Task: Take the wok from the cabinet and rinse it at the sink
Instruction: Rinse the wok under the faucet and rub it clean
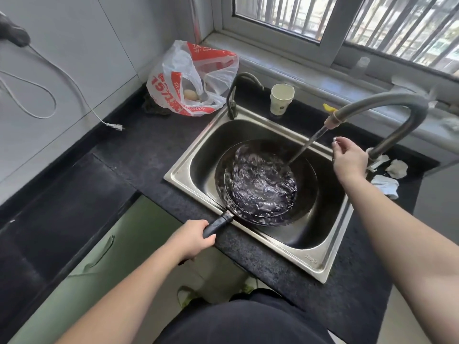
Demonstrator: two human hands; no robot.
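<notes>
The black wok (308, 184) sits inside the steel sink (320, 266), with churning water pooled in its bowl. My left hand (192, 238) is wrapped around the wok's black handle (218, 224), which juts over the sink's front left rim. A stream of water falls from the curved grey tap (387, 101) into the wok. My right hand (350, 158) hovers beside the tap's base at the sink's right edge, fingers loosely curled with nothing in them.
A red and white plastic bag (191, 78) lies on the black counter behind the sink. A paper cup (281, 99) and a small second tap (233, 95) stand at the back rim. Crumpled tissues (395, 170) lie right. Green cabinet doors (104, 256) are below.
</notes>
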